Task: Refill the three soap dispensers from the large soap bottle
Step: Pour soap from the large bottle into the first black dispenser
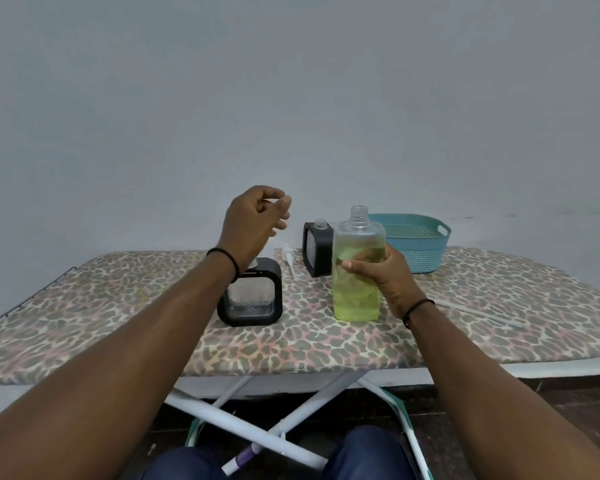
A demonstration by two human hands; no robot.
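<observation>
Right hand (387, 275) grip — soap bottle (358, 271)

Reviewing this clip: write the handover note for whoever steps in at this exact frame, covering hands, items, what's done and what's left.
Right hand grips the large soap bottle, upright on the ironing board, cap off, mostly full of yellow-green soap.
Left hand is raised above the near dispenser, fingers loosely curled; whether it pinches something small is unclear.
Near dispenser looks nearly empty. Far dispenser stands behind with its neck open; a white pump lies between them.
Teal basket sits at the back right. No third dispenser is visible.
Done: bottle and far dispenser opened. Left: the pouring, by the look of it, then refitting the pumps.
</observation>
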